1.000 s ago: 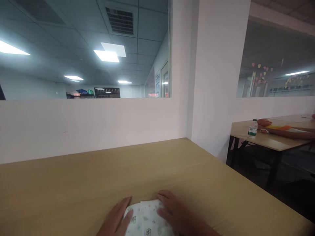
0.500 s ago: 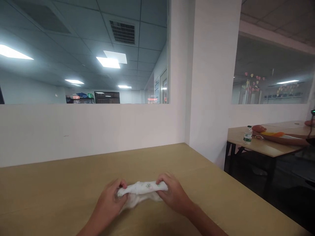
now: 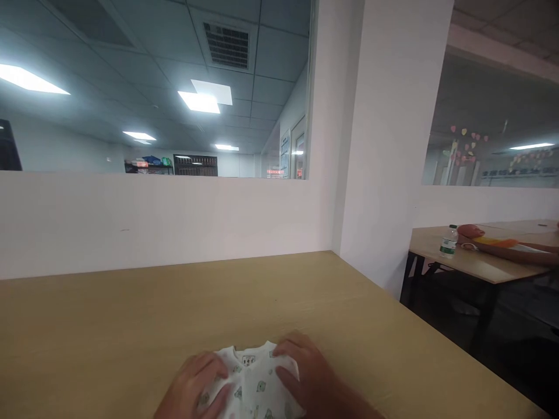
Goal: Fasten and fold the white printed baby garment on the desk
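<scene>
Half a second ago we held the small printed garment (image 3: 251, 384) bunched up between both hands; now it lies flat on the wooden table (image 3: 109, 326). Our left hand (image 3: 198, 387) and right hand (image 3: 305, 378) press it with fingers spread, gripping nothing.

Open-plan office, tiled ceiling with light panels (image 3: 199, 100), air vent (image 3: 227, 45), glass partitions, long wooden desks (image 3: 131, 314)
</scene>
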`<state>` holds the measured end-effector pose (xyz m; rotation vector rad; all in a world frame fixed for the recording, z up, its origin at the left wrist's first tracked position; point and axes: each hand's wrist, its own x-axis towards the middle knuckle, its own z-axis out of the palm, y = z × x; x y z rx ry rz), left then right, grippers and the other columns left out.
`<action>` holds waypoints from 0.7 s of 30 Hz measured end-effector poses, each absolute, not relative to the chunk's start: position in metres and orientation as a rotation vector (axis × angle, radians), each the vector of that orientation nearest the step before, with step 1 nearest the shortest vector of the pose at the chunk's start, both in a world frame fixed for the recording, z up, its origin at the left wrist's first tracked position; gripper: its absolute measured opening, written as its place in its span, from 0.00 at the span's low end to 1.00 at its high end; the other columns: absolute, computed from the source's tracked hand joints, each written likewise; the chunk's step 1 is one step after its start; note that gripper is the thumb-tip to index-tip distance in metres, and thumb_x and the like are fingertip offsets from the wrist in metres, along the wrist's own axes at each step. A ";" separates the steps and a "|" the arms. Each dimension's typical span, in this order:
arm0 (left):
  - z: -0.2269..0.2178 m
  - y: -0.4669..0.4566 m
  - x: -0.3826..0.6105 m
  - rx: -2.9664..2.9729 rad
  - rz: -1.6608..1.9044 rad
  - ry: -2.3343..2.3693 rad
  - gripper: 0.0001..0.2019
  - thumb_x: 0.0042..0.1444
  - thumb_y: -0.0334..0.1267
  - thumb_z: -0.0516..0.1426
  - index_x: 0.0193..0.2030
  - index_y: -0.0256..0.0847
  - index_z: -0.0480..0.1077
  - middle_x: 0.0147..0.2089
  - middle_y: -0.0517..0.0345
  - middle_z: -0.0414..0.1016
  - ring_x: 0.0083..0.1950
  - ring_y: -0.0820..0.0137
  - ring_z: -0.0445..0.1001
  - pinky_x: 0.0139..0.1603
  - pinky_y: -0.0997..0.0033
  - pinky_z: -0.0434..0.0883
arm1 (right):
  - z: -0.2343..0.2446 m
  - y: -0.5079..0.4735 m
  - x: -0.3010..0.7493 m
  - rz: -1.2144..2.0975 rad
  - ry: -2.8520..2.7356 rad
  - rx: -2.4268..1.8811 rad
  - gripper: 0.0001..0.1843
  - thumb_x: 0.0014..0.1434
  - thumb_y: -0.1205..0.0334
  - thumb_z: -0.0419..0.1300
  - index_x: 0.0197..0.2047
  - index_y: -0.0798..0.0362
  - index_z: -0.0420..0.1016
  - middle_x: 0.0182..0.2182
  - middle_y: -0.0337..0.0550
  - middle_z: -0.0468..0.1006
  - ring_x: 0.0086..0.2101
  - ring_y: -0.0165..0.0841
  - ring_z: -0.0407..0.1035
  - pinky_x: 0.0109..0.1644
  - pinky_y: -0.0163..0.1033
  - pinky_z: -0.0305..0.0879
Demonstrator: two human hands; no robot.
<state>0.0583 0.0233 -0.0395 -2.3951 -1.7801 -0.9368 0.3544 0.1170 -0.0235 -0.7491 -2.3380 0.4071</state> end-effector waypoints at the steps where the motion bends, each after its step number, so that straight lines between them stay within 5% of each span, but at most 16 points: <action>1: -0.038 0.030 0.062 -2.398 -0.928 -1.807 0.13 0.69 0.52 0.52 0.50 0.52 0.74 0.55 0.60 0.75 0.58 0.66 0.73 0.62 0.65 0.73 | -0.026 0.116 0.347 0.416 -2.335 -0.812 0.19 0.63 0.59 0.61 0.56 0.50 0.74 0.55 0.47 0.75 0.57 0.40 0.66 0.66 0.45 0.58; 8: -0.078 0.064 0.074 -2.462 -0.612 -1.910 0.27 0.70 0.52 0.49 0.73 0.50 0.60 0.73 0.55 0.59 0.74 0.57 0.59 0.74 0.46 0.59 | -0.035 0.123 0.332 0.515 -2.571 -0.764 0.30 0.67 0.56 0.56 0.70 0.54 0.63 0.68 0.50 0.63 0.67 0.42 0.57 0.74 0.47 0.48; 17: -0.076 0.062 0.087 -2.466 -0.363 -2.064 0.31 0.70 0.48 0.45 0.75 0.39 0.52 0.76 0.53 0.47 0.77 0.55 0.49 0.77 0.46 0.52 | -0.040 0.138 0.343 0.490 -2.652 -0.660 0.31 0.73 0.51 0.50 0.75 0.53 0.56 0.72 0.48 0.55 0.70 0.41 0.50 0.76 0.50 0.41; 21: -0.077 0.055 0.093 -2.497 -0.348 -2.092 0.30 0.69 0.50 0.46 0.73 0.40 0.58 0.73 0.51 0.53 0.74 0.51 0.55 0.75 0.44 0.57 | -0.072 0.150 0.335 0.490 -2.773 -0.645 0.35 0.70 0.43 0.54 0.73 0.50 0.59 0.71 0.48 0.57 0.69 0.47 0.53 0.75 0.54 0.47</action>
